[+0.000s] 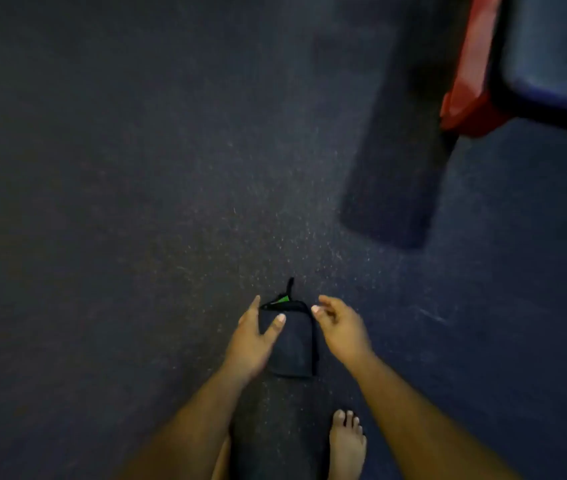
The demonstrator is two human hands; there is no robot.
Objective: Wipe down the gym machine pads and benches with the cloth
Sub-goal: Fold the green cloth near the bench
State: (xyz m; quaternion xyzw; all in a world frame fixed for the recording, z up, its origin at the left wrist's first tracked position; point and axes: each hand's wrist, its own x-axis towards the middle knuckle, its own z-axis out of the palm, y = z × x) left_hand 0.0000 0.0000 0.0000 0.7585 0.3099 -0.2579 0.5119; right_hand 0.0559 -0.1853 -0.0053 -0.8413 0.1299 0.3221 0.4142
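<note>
Lower centre of the frame: a dark folded cloth (290, 341) sits between both hands, above a speckled dark floor (136, 168). A small green patch and a short black loop or tab show at its upper end.

Left hand (254, 341): fingers fairly straight along the cloth's left edge, thumb laid across its front face. It appears to hold the cloth in a loose pinch; the grip is partly hidden.

Right hand (340, 327): just beside the cloth's upper right corner, fingers loosely curled, holding nothing; contact with the corner cannot be told.

Handling, as judged: light, soft and limp, not fragile and unlikely to slip. It should unfold and droop if held by one edge. Best taken flat across the palm with fingers spread behind the folded pack, or pinched at two upper corners to open it.

Upper right of the frame: a dark pad (399, 150) beside a red frame part (469, 74), blurred. Wiping not yet begun. One bare foot (347, 445) at bottom.
</note>
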